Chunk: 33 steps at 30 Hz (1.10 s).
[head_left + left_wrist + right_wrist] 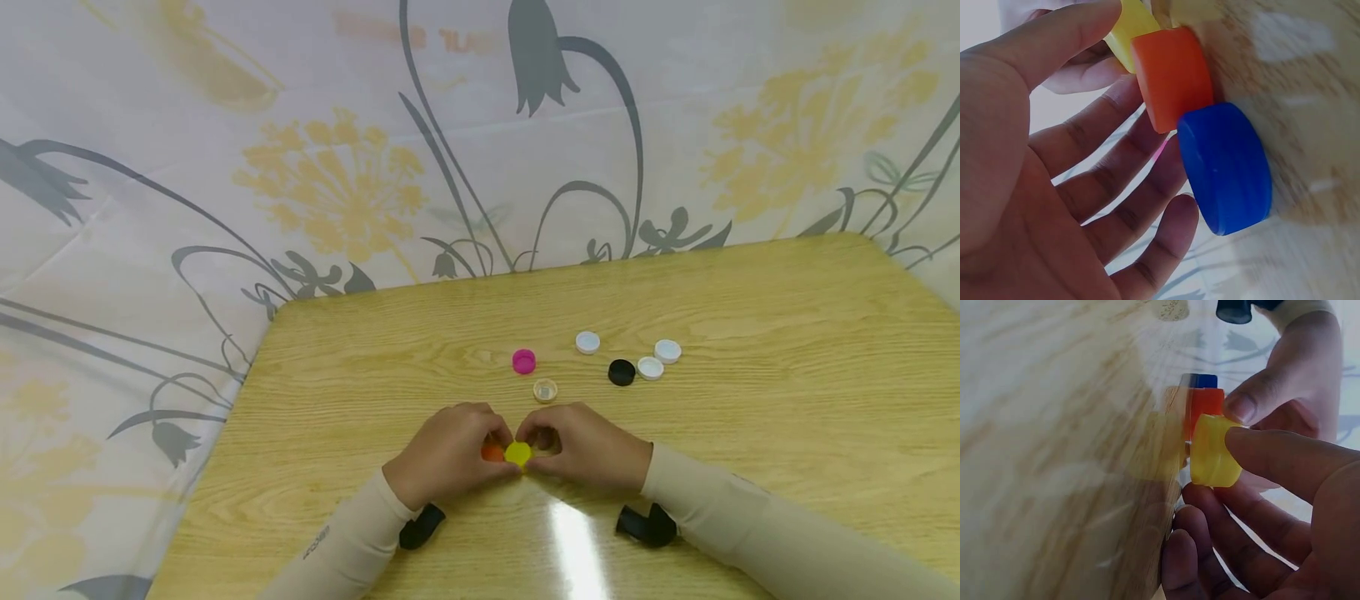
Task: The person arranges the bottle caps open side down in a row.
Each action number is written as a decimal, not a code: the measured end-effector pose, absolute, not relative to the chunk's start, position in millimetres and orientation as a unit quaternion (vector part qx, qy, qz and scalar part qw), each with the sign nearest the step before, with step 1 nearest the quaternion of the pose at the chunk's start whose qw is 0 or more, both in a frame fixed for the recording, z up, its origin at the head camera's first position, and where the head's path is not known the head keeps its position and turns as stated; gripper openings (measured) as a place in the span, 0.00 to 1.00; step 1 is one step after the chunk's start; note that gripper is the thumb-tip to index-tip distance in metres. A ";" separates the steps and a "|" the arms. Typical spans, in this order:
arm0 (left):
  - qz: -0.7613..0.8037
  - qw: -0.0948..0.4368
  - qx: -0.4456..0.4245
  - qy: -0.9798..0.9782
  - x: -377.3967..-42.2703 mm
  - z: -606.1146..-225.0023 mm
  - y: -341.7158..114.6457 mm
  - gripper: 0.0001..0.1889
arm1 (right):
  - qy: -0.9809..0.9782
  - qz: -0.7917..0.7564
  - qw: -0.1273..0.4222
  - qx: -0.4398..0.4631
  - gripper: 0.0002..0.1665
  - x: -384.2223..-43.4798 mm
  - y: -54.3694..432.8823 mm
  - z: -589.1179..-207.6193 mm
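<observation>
A yellow bottle cap [518,454] lies low at the table, between the thumbs and index fingers of both hands. My right hand [588,450] pinches it from the right, its other fingers curled near the tabletop. From the left, my left hand [453,450] has its thumb and index fingertip at the same cap's edges. Beside the yellow cap, an orange bottle cap [1172,78] sits in line, partly covered by the left hand in the head view. A blue bottle cap [1225,169] continues the row near the left little finger, hidden in the head view.
Beyond the hands lie a magenta cap [524,362], a cream cap [545,391], a black cap [622,372] and several white caps [588,342]. The wood-grain table [360,358] ends at a flower-patterned cloth [480,150]. Black wrist devices [647,527] hang below both sleeves.
</observation>
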<state>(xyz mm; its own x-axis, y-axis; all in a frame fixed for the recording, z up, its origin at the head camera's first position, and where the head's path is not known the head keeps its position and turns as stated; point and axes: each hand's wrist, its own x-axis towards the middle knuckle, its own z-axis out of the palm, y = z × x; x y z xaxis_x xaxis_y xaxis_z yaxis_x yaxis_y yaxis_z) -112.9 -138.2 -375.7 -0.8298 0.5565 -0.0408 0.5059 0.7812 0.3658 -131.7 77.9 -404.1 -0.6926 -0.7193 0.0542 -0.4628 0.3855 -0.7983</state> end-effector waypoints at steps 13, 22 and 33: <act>0.158 0.065 0.287 0.943 -112.0 -379.3 -136.4 0.16 | 0.823 -0.414 0.139 -0.363 0.11 -131.2 77.0 -406.8; 0.151 0.056 0.286 0.945 -111.3 -379.6 -135.8 0.16 | 0.824 -0.411 0.137 -0.365 0.11 -132.1 76.6 -407.7; 0.158 0.064 0.279 0.945 -111.0 -378.9 -134.9 0.16 | 0.823 -0.414 0.143 -0.362 0.12 -132.6 76.9 -408.0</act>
<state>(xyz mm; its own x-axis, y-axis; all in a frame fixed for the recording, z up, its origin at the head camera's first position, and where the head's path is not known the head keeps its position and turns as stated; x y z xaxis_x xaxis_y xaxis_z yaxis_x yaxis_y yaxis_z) -111.0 -134.9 -378.9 -0.8363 0.5473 -0.0324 0.5071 0.7947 0.3337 -132.6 76.9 -408.0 -0.6977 -0.7135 0.0646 -0.4772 0.3956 -0.7848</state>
